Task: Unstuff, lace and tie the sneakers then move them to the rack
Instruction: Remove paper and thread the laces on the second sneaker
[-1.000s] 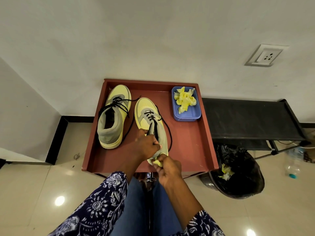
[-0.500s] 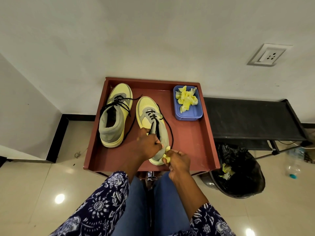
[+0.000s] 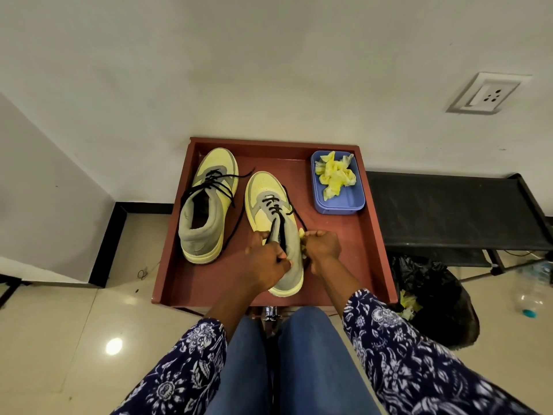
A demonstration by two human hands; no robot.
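Note:
Two yellow-and-grey sneakers with black laces stand on a red-brown tray table (image 3: 368, 235). The left sneaker (image 3: 206, 205) is loosely laced and stands untouched. My left hand (image 3: 266, 259) grips the collar and tongue of the right sneaker (image 3: 269, 202), holding its opening apart. My right hand (image 3: 321, 245) sits just to the right of that shoe, fingers curled round a wad of yellow paper (image 3: 301, 234). A blue tray (image 3: 341, 205) at the table's back right holds more crumpled yellow paper (image 3: 335, 175).
A black rack (image 3: 454, 211) stands right of the table against the white wall. Below it sits a bin with a black bag (image 3: 434, 295) holding yellow paper. A plastic bottle (image 3: 532, 295) lies on the tiled floor at far right. My knees in jeans are under the table edge.
My right hand has drawn the yellow paper out of the right sneaker's heel and moved it up along the shoe's right side. My left hand kept its grip on the shoe.

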